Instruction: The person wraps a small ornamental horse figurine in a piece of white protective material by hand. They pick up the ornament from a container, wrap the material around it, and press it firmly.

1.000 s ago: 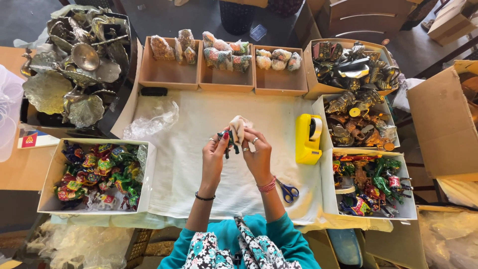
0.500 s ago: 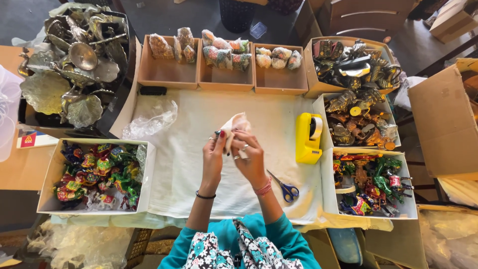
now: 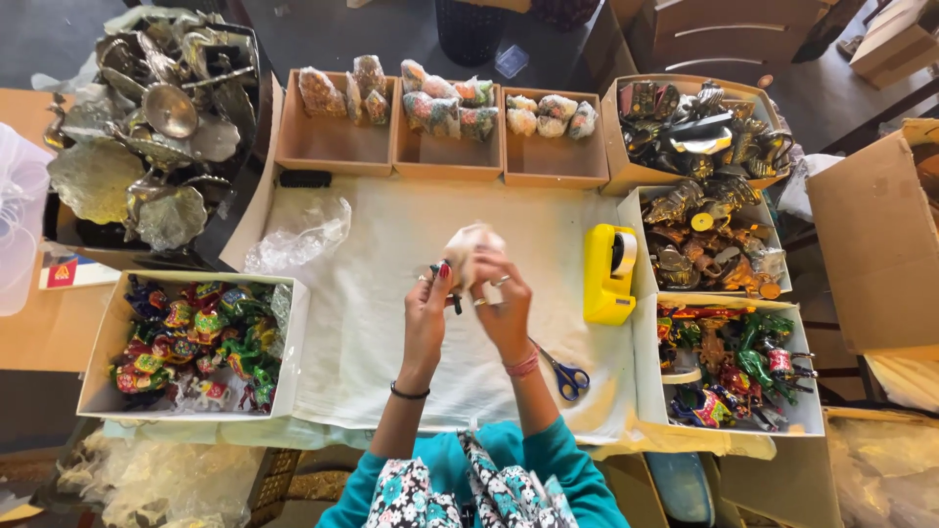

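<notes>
Both hands [image 3: 469, 298] have closed the wrapping over the figurine [image 3: 469, 252].

One head-worn view here, looking almost straight down over the white-covered table [image 3: 391, 323] from above the person's chest, far enough up to take in the boxes ringing it, both forearms rising from the bottom edge.
</notes>
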